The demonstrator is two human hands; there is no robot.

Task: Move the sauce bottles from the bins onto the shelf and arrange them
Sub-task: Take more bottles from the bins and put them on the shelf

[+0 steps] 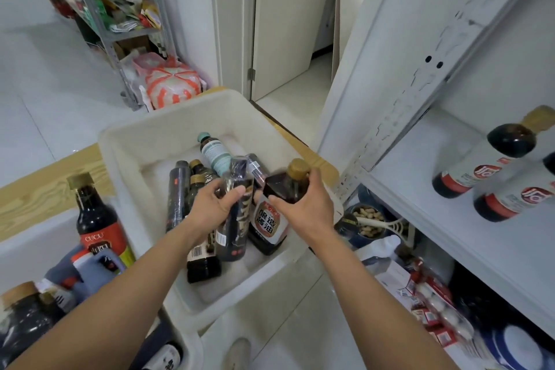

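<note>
A white bin point(144, 141) in front of me holds several dark sauce bottles lying on their sides. My left hand point(214, 204) grips a tall dark bottle point(235, 237) near its upper part. My right hand point(306, 201) grips the shoulder of a gold-capped soy sauce bottle point(270, 222) with a red and white label. A teal-capped bottle point(214, 155) lies further back in the bin. On the white shelf point(450, 249) at the right stand two dark bottles with red and white labels point(480, 162) point(510, 198).
Another bin point(18, 246) at lower left holds a red-labelled dark bottle point(96, 219), a blue jug point(78, 273) and more bottles. Below the shelf lie boxes and a bowl of peanuts point(368, 219). A grey rack point(120, 24) of packets stands at the back left.
</note>
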